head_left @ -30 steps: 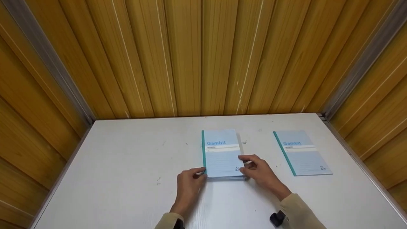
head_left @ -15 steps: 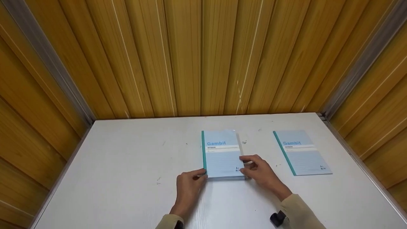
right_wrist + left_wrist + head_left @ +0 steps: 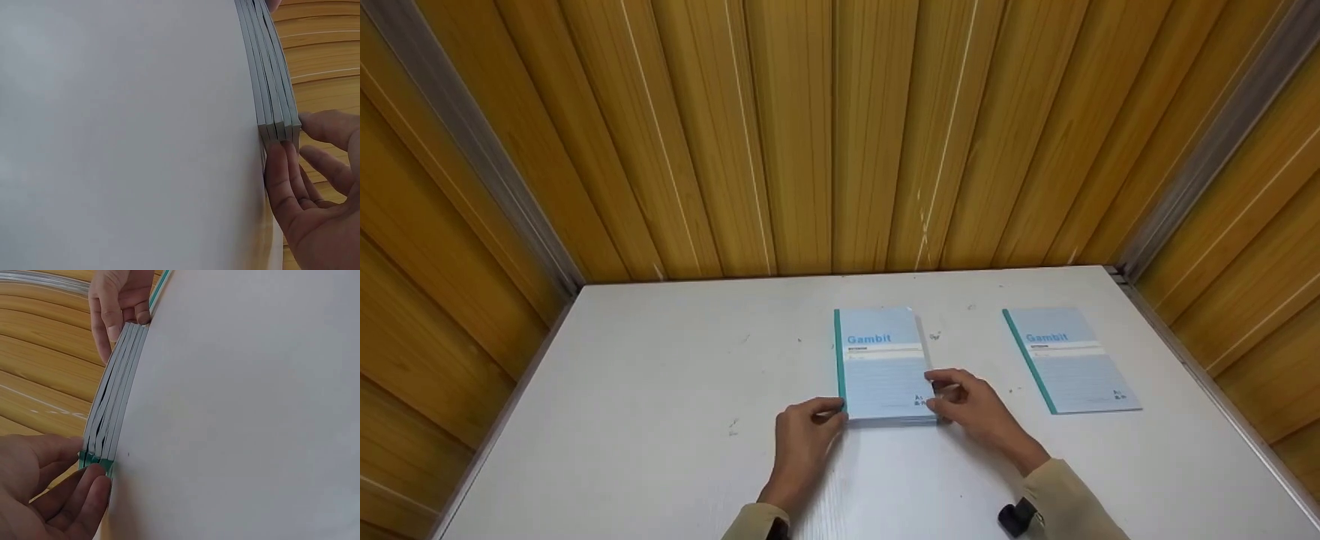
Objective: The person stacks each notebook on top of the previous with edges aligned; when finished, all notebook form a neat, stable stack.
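A stack of light blue notebooks (image 3: 881, 379) with green spines lies flat on the white table, with "Gambit" printed on the top cover. My left hand (image 3: 805, 448) grips its near left corner, with bent fingers against the spine edge. Opposite, at the near right side, my right hand (image 3: 979, 409) holds the page edges, with one digit at the top cover's edge and other fingers low along the side. In the left wrist view the near edges of several notebooks (image 3: 115, 394) show, with slight gaps between some of them.
A single matching notebook (image 3: 1072, 364) lies flat to the right of the stack, its green spine facing left. The white table (image 3: 682, 375) ends at yellow wood-patterned panels (image 3: 832, 135) at the back and both sides. Small dark marks dot the tabletop.
Both hands stay at the stack, with only a very slight shift of the right fingers toward me along the edge. The single notebook looks unmoved.
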A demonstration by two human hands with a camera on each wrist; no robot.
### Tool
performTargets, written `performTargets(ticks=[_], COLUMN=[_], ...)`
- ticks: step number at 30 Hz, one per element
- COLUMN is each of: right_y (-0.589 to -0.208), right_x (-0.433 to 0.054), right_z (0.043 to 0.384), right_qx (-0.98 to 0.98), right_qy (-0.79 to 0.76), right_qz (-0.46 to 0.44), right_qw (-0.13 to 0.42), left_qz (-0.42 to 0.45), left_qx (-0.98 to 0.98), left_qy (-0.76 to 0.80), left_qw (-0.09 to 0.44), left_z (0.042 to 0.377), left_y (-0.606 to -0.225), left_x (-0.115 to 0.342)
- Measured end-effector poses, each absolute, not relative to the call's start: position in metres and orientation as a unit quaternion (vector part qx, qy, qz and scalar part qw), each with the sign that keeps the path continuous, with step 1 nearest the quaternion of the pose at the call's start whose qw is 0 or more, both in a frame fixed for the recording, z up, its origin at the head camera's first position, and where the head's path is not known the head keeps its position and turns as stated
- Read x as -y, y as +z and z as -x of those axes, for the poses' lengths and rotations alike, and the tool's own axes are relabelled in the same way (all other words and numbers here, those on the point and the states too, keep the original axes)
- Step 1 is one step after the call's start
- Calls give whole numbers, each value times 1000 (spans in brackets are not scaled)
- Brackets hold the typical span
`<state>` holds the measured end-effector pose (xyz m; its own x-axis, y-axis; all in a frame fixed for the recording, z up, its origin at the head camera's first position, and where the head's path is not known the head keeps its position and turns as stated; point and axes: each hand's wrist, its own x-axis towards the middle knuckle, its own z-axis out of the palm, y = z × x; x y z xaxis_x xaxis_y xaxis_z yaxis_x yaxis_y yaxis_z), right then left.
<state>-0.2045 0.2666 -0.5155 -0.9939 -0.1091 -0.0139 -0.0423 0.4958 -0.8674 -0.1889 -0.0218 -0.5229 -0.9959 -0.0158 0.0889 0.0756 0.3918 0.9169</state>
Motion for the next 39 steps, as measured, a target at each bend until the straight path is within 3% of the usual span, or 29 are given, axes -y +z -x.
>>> performTargets(ticks=[23,33,39], right_y=[-518,-510,-501], right_x=[-269,-293,-318], right_z=[208,210,211], right_qx=[-870,-846,-849], right_qy=[-487,-530,-528], right_qz=[61,47,12], right_qw=[31,43,17], left_qz=[25,29,48], left_qx=[839,831,815], left_qy=[-542,-545,-572], left_qw=[45,106,80], left_z=[190,195,199], left_y=[-524,-510,-499], left_x=[23,16,-5])
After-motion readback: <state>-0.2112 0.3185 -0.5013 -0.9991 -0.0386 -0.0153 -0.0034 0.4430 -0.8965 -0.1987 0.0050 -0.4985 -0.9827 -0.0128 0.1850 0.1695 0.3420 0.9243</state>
